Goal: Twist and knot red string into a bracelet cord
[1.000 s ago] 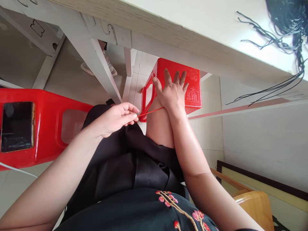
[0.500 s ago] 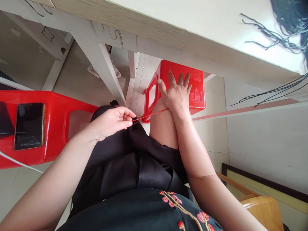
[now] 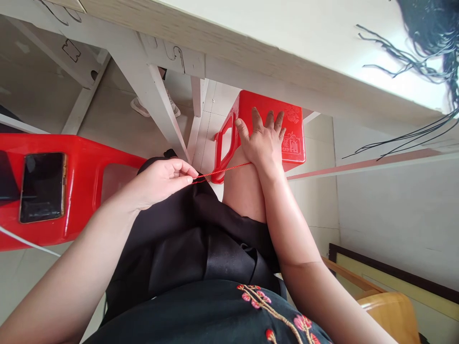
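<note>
Remotely, I log: table [image 3: 251, 31] at twelve o'clock, red stool [image 3: 294, 131] at one, bare knee [image 3: 234, 184] at centre. Right hand [image 3: 263, 144] lies on it, fingers spread wide, gripping nothing; left hand [image 3: 165, 179], at nine, pinches red thread [image 3: 225, 169], strand running to the right hand's heel.

a phone [image 3: 42, 187] lies on the left stool [image 3: 81, 160], near its right edge. a string [image 3: 224, 169] runs from the left hand [image 3: 161, 180] to the right hand [image 3: 263, 143], which rests on a knee [image 3: 242, 191] before the far stool [image 3: 296, 134]. cords [image 3: 432, 28] lie toward the table's [image 3: 304, 24] right, ends overhanging its front edge.
</note>
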`<state>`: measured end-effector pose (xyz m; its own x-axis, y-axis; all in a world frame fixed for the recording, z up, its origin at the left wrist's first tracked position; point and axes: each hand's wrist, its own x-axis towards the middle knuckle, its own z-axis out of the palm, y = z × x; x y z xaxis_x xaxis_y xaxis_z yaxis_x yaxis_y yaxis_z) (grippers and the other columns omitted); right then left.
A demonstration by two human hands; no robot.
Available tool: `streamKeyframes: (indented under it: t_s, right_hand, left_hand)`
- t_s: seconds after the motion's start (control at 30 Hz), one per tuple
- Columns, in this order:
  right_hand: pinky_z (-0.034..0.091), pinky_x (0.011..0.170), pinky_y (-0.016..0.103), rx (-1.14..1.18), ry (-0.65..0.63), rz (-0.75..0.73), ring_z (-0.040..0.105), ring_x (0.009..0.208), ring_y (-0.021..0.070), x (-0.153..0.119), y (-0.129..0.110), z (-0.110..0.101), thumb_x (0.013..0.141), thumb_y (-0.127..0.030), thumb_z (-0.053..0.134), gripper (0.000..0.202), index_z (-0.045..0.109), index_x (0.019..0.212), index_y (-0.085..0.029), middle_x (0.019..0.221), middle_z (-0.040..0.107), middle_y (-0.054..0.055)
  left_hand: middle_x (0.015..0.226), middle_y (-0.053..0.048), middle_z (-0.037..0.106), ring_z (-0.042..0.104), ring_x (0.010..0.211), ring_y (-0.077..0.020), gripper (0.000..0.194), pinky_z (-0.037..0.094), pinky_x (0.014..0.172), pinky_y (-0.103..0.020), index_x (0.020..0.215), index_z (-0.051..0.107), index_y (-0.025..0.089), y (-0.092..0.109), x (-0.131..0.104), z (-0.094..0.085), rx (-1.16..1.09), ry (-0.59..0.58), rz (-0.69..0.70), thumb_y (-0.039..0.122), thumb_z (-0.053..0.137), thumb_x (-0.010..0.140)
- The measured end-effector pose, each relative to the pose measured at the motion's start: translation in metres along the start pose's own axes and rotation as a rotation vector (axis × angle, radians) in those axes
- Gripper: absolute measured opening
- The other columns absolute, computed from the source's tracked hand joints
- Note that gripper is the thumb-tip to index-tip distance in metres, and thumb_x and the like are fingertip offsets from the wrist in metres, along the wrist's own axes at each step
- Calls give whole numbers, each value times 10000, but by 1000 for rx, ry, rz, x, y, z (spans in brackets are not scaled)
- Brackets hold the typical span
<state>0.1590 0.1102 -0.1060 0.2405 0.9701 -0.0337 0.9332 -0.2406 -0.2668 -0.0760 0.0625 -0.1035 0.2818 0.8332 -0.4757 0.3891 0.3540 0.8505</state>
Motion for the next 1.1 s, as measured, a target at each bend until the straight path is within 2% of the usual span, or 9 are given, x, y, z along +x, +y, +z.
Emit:
streamKeyframes:
  t_s: [0.3, 0.53, 0.7, 0.93, 1.1]
  right_hand:
    - [144, 1096, 711, 41, 5, 2, 67, 1488, 407, -2, 1, -2, 895, -745, 185, 825, 330, 1508, -212, 1576, 273, 186]
    - [159, 1101, 699, 18, -17, 22, 60, 1488, 410, -4, -2, -6, 912, -721, 193, 801, 313, 1516, -209, 1580, 263, 187]
    - [162, 1108, 693, -7, -26, 27, 59, 1489, 405, -3, 0, -5, 907, -729, 173, 817, 301, 1521, -205, 1580, 263, 183]
    - [162, 1106, 688, 26, -13, 20, 66, 1484, 417, -2, 2, -3, 896, -746, 163, 840, 316, 1515, -199, 1577, 270, 183]
    - [167, 1096, 704, 47, -7, 14, 68, 1484, 418, -3, 2, -3, 886, -759, 160, 848, 329, 1509, -210, 1577, 274, 180]
  left_hand:
    - [775, -9, 676, 637, 787, -169, 190, 541, 776, -282, 832, 702, 221, 7, -4, -2, -119, 146, 30, 204, 748, 649]
    - [754, -8, 649, 624, 745, -169, 168, 516, 713, -300, 897, 678, 215, 6, -2, 3, -161, 145, 39, 208, 678, 730]
    - [704, 6, 615, 585, 693, -157, 199, 475, 711, -324, 927, 654, 193, 6, -1, 6, -172, 111, 41, 240, 678, 735]
    - [690, 20, 583, 552, 665, -144, 226, 448, 666, -304, 968, 636, 195, 5, -1, 5, -181, 96, 54, 274, 662, 757]
    - [665, 22, 577, 524, 637, -127, 171, 447, 640, -282, 934, 642, 190, 8, -3, 6, -231, 107, 25, 273, 638, 786]
